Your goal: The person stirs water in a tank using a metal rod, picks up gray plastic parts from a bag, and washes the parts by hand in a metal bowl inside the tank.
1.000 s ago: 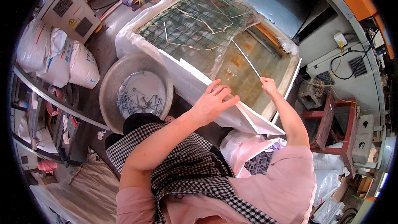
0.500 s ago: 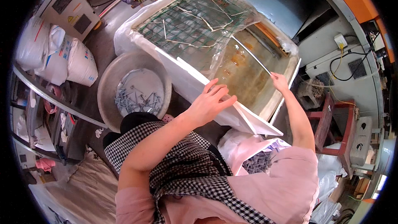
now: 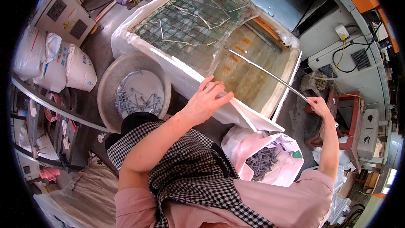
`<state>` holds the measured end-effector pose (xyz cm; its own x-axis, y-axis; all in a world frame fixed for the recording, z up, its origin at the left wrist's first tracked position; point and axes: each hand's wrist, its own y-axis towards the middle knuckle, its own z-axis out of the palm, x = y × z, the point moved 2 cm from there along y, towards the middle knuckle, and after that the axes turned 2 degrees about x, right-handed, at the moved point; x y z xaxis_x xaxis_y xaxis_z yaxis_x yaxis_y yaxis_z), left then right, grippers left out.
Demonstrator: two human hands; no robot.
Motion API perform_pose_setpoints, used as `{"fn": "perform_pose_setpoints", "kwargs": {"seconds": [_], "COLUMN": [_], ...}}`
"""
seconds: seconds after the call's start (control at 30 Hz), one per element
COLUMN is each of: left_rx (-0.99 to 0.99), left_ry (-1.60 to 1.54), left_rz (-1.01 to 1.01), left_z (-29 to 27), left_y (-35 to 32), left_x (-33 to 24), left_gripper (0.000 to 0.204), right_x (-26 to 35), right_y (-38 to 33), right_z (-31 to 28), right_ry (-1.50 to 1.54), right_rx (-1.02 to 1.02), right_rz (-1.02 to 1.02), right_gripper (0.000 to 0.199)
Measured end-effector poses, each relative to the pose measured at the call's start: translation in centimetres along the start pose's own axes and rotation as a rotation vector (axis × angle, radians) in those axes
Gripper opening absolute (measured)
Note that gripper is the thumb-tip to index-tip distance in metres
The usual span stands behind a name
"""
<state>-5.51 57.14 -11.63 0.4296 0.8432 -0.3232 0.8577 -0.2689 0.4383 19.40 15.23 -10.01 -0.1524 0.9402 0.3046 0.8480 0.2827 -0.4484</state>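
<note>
My right hand [image 3: 319, 107] is closed around the near end of a long thin metal rod [image 3: 270, 73], out beyond the tank's right wall. The rod slants up to the left across that wall and over the water, its far end beside the green mesh. My left hand [image 3: 206, 102] is at the top of the tank's white near wall [image 3: 185, 71], fingers loosely stretched and apart, holding nothing. In the tank, murky water [image 3: 249, 67] shows brownish-orange patches. Green wire mesh [image 3: 181, 23] with pale strips on it covers the left part, and clear plastic film hangs at its edge.
A round grey basin [image 3: 104, 85] with many small grey pieces stands left of the tank. Close to me on the right, an open white bag [image 3: 285, 166] holds similar pieces. A red stand [image 3: 351, 137] and a concrete block [image 3: 368, 133] lie farther right; filled sacks [image 3: 80, 68] stand left.
My right hand has moved right and nearer to me, drawing the rod along, so more of it shows. My left hand stays at the near wall. The white bag's opening is less covered.
</note>
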Motion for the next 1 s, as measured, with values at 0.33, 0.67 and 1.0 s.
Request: {"fn": "perform_pose_setpoints", "kwargs": {"seconds": [0.33,0.67,1.0], "left_rx": [0.029,-0.014,-0.022], "left_ry": [0.009,0.011,0.007], "left_rz": [-0.023,-0.006,-0.008], "left_z": [-0.3,0.0,-0.5], "left_y": [-0.1,0.1,-0.5], "left_x": [-0.3,0.0,0.1], "left_gripper": [0.044,0.044,0.041], "right_x": [0.9,5.2,5.4], "right_y": [3.8,12.5,6.9], "right_z": [8.6,13.8,10.3], "right_ry": [0.145,0.191,0.061], "right_rx": [-0.041,-0.083,-0.077], "right_rz": [0.002,-0.216,-0.112], "right_gripper": [0.032,0.031,0.034]}}
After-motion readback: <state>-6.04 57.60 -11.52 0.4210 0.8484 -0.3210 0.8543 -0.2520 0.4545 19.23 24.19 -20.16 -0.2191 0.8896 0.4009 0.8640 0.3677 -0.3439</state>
